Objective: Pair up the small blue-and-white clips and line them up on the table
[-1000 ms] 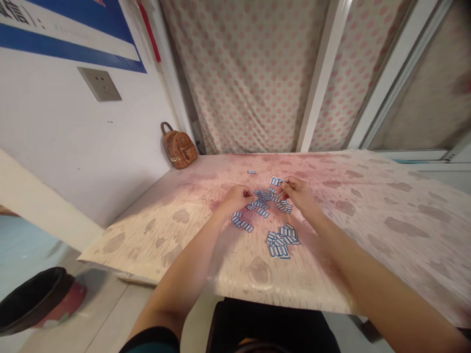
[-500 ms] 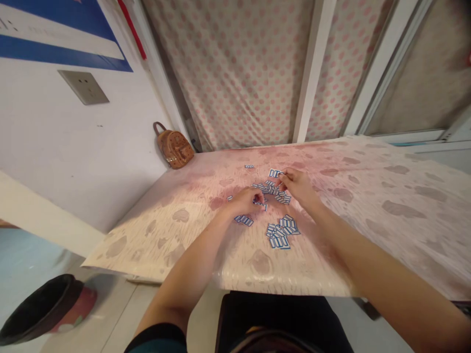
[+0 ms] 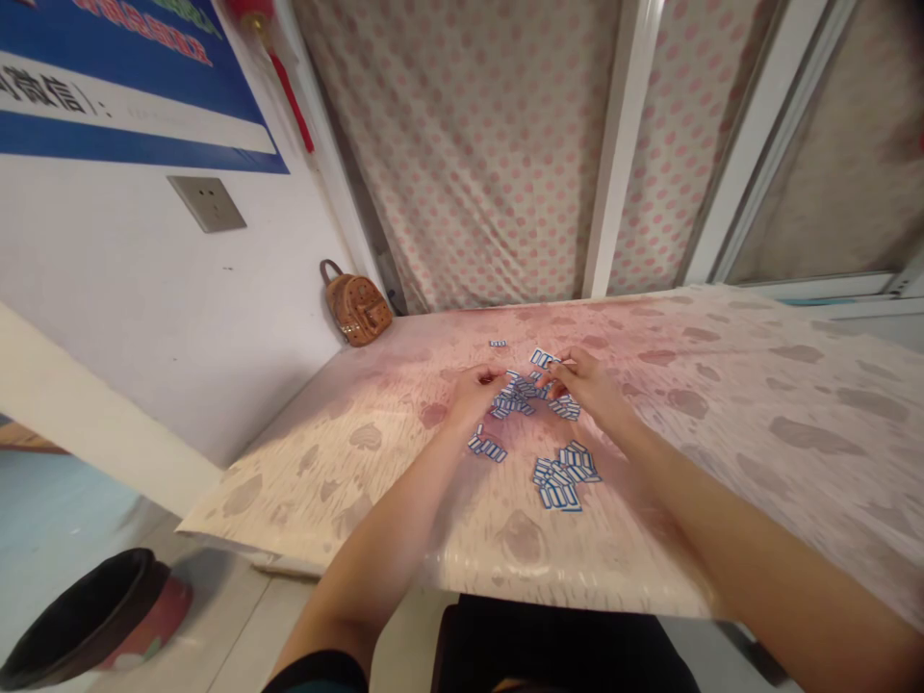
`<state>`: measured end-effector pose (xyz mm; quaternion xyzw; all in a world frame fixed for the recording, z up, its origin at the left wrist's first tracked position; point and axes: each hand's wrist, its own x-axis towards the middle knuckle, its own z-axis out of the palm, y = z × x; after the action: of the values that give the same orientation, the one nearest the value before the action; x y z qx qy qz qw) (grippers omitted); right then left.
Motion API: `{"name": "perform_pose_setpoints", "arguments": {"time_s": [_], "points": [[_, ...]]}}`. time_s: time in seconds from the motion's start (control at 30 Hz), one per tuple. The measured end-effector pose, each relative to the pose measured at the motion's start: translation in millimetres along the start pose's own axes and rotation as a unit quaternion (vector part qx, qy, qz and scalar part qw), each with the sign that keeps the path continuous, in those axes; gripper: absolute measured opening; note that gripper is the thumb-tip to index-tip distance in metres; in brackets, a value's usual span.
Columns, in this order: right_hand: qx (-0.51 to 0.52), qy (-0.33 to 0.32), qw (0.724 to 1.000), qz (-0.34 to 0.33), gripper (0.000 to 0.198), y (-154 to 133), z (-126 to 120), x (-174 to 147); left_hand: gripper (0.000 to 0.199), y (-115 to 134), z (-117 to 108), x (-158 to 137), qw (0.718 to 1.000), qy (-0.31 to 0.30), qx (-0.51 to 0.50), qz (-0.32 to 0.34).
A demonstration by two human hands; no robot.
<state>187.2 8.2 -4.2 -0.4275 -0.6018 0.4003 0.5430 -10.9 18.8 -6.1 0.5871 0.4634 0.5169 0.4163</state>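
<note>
My right hand point(image 3: 581, 385) pinches a small white card with blue markings point(image 3: 543, 357) above the far side of the table. At the left edge of a loose heap of similar cards point(image 3: 514, 398) is my left hand point(image 3: 476, 393), its fingers curled and the tips together on a card point(image 3: 511, 375) by the heap. More cards point(image 3: 564, 409) lie under my right hand, partly hidden by it. Closer to me rests a denser pile of cards point(image 3: 563, 476). A few cards point(image 3: 487, 446) lie below my left wrist, and a small strip point(image 3: 498, 344) lies farther back.
A patterned cloth point(image 3: 404, 500) covers the table. At its back left corner a small brown backpack-shaped bag point(image 3: 361, 310) leans by the wall. A dotted curtain point(image 3: 476, 154) hangs behind. On the floor at the lower left stands a dark-rimmed bin point(image 3: 101, 616).
My left hand has drawn back and away from over the heap to its left edge, uncovering more cards. My right hand still holds its card in about the same place. The view has tilted slightly up.
</note>
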Motion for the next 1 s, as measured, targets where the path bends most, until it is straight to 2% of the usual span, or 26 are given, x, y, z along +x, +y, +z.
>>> {"name": "perform_pose_setpoints", "arguments": {"time_s": [0.17,0.33,0.63,0.83,1.0], "points": [[-0.052,-0.008,0.998,-0.042,0.028,-0.2,3.4,1.0,0.009,-1.0,7.0,-3.2,0.992,-0.003,-0.116,-0.057],[-0.102,-0.003,0.993,-0.06,0.023,-3.7,4.3,-2.0,0.01,2.7,16.2,-10.4,0.985,-0.018,-0.16,-0.064],[-0.201,0.051,0.975,-0.08,0.011,-8.7,9.7,-11.0,0.016,5.3,23.3,-14.4,0.98,-0.029,-0.189,-0.056],[-0.228,0.052,0.968,-0.088,0.01,-6.9,8.3,-11.5,0.022,2.7,23.1,-13.5,0.987,-0.044,-0.154,-0.027],[-0.239,0.027,0.966,-0.099,0.008,-6.2,9.9,-11.8,0.028,-1.3,24.5,-13.6,0.989,-0.047,-0.14,-0.01]]}}
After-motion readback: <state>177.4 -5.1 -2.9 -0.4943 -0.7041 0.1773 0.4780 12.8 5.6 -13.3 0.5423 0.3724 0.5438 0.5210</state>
